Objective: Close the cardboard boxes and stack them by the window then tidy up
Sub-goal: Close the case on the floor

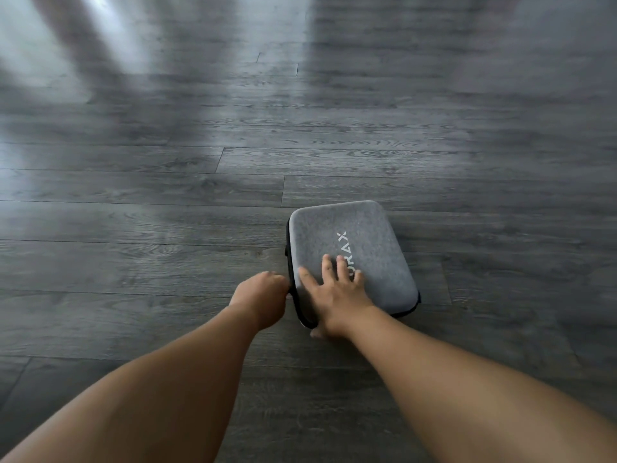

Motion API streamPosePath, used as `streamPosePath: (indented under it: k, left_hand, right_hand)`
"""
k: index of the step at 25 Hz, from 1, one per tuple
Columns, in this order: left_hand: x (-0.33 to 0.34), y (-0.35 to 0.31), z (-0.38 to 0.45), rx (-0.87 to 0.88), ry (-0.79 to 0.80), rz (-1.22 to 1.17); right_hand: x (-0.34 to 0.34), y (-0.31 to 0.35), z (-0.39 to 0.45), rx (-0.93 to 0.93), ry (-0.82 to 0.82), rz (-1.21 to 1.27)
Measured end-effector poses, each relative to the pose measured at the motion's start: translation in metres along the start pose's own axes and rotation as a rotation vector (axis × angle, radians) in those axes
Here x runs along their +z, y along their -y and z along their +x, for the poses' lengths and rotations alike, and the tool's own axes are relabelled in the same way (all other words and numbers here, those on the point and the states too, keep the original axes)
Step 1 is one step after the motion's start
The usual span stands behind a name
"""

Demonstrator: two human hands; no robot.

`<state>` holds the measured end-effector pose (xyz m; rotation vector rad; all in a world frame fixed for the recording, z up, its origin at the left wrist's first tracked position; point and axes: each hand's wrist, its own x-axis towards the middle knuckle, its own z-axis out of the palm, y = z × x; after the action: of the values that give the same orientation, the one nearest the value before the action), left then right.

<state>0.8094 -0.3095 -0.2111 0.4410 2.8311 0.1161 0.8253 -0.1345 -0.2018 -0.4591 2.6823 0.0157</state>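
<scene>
Dark grey wood-plank floor (pixel 167 195) carrying a grey zippered case (pixel 354 248), lying flat right of centre. Right hand (pixel 334 295) rests on its lid, fingers spread; left hand (pixel 263 295), fingers curled, pinches at the case's left edge.

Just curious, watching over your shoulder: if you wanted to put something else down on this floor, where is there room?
Bare floor lies open left of and beyond the grey case, and to its right. It is crowded only at the case's near-left corner, where the left hand and right hand work.
</scene>
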Motion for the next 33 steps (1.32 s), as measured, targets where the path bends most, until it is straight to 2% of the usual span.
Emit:
streamPosePath:
  k: [3, 7, 13, 15, 17, 19, 21, 24, 29, 33]
  left_hand:
    - [-0.003, 0.003, 0.000, -0.051, 0.000, -0.010]
    - [-0.004, 0.000, -0.002, -0.050, 0.003, -0.033]
    - [0.000, -0.007, -0.014, -0.100, -0.005, -0.066]
    - [-0.003, -0.003, -0.014, -0.129, -0.011, -0.071]
    - [-0.007, 0.005, -0.015, -0.172, -0.027, -0.071]
    - [-0.011, 0.013, -0.014, -0.225, -0.055, -0.065]
    - [-0.011, 0.019, -0.013, -0.259, -0.075, -0.069]
    - [-0.008, 0.017, -0.012, -0.264, -0.067, -0.093]
    - [-0.008, 0.020, -0.012, -0.320, -0.107, -0.180]
    - [-0.007, 0.012, -0.013, -0.149, -0.046, -0.115]
  right_hand:
    - [-0.006, -0.030, -0.005, -0.061, 0.067, -0.031]
    - [-0.007, -0.037, -0.007, 0.085, 0.047, 0.042]
    - [-0.011, 0.012, 0.011, 0.399, -0.016, 0.155]
    - [-0.003, 0.018, 0.007, 0.335, -0.071, 0.077]
    - [0.003, 0.005, -0.001, 0.129, -0.091, -0.020]
    - [-0.005, -0.023, -0.010, -0.085, -0.004, -0.078]
    - [-0.017, -0.049, -0.017, -0.192, 0.094, -0.134]
    - [-0.022, -0.066, -0.022, -0.194, 0.106, -0.179]
    - [-0.017, -0.055, -0.015, -0.142, 0.088, -0.192]
    - [-0.012, -0.020, -0.003, 0.003, 0.038, -0.109]
